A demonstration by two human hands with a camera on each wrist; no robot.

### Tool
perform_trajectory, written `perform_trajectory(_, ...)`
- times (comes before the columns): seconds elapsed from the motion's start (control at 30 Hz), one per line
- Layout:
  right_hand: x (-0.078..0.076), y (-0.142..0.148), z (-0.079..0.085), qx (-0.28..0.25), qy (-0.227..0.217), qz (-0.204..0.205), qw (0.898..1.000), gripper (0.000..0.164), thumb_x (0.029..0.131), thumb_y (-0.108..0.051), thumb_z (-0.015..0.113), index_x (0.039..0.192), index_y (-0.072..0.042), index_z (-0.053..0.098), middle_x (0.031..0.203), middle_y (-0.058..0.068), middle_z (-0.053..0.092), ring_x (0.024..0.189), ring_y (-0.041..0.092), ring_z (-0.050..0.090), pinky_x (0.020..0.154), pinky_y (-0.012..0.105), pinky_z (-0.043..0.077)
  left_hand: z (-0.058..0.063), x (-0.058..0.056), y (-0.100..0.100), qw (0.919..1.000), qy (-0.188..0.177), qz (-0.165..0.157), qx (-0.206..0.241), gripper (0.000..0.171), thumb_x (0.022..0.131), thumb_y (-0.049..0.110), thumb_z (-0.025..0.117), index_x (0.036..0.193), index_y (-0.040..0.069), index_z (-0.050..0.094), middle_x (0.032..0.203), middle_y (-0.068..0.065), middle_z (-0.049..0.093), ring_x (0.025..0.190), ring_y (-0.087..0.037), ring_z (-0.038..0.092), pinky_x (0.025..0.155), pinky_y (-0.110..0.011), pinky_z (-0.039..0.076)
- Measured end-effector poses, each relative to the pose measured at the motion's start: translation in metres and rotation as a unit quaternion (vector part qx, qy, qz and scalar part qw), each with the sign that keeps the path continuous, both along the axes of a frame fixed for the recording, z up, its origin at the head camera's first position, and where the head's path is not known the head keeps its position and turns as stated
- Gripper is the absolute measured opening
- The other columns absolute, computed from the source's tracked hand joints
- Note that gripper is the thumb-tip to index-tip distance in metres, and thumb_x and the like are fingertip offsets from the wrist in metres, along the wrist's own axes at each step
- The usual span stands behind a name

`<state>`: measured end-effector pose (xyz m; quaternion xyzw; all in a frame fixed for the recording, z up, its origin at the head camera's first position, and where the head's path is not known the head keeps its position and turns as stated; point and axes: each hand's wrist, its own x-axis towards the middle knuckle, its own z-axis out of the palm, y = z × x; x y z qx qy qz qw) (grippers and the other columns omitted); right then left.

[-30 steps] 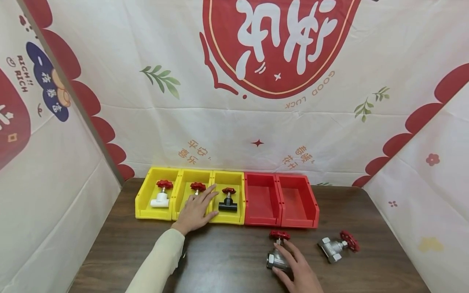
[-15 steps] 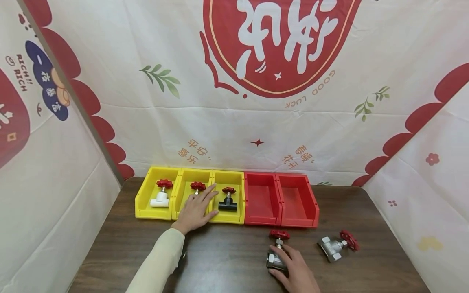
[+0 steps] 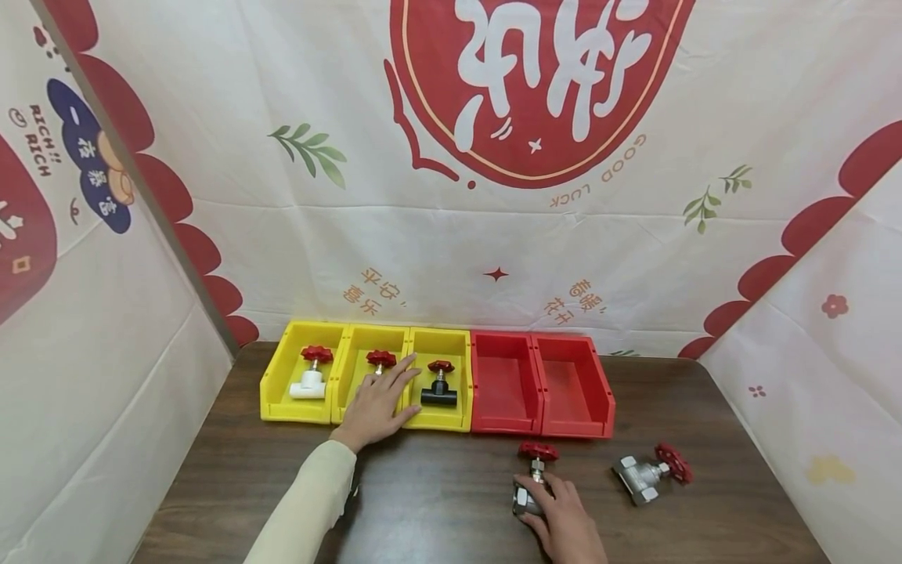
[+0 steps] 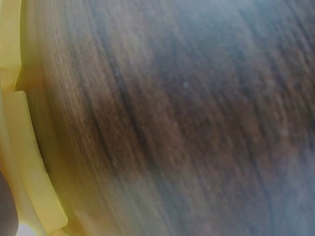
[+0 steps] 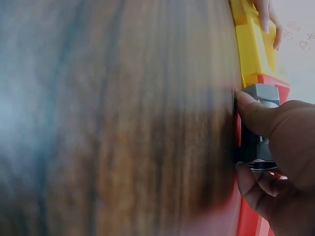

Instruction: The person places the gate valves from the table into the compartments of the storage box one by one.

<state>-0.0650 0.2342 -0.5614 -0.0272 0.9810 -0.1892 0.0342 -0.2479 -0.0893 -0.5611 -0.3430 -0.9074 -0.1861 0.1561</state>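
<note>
My right hand grips a silver metal gate valve on the table, its red handwheel pointing toward the bins. In the right wrist view, thumb and fingers clasp opposite ends of the valve. My left hand rests with extended fingers over the fronts of the middle and right yellow bins. Under it, a valve with a red handwheel is mostly hidden. Beside its fingertips stands a black valve in the right yellow bin. A white valve occupies the left one.
Two red bins adjoin the yellow ones, with nothing inside. Another silver gate valve with a red handwheel lies right of my right hand on the wooden table. Printed white cloth hangs behind and at both sides.
My right hand has shifted slightly left and its fingers have closed around the metal gate valve. The left hand and the bins stay put.
</note>
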Motion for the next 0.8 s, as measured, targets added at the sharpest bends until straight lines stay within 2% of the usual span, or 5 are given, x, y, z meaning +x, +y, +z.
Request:
perform_trajectory(0.37, 0.0022, -0.0007, -0.001, -0.006, 0.025, 0.021, 0.999, 0.052, 0.08, -0.023, 0.076, 0.128, -0.033, 0.057, 0.12, 0.011, 0.053, 0.102, 0.026, 0.051, 0.054, 0.037, 0.048, -0.0008, -0.0001, -0.0002, 0.9999, 0.007, 0.006, -0.008, 0.061, 0.091, 0.042, 0.061, 0.143, 0.019, 0.04, 0.158, 0.002, 0.018, 0.109, -0.022, 0.056, 0.084, -0.045, 0.038)
perform_trajectory(0.8, -0.002, 0.0006, -0.0017, 0.007, 0.09, 0.054, 0.994, 0.051, 0.081, -0.021, 0.077, 0.127, -0.028, 0.057, 0.116, 0.009, 0.053, 0.104, 0.026, 0.052, 0.061, 0.038, 0.05, -0.0014, 0.0001, 0.0006, 0.9997, 0.018, 0.007, -0.014, 0.061, 0.091, 0.043, 0.06, 0.144, 0.018, 0.039, 0.158, 0.001, 0.017, 0.108, -0.022, 0.057, 0.084, -0.045, 0.039)
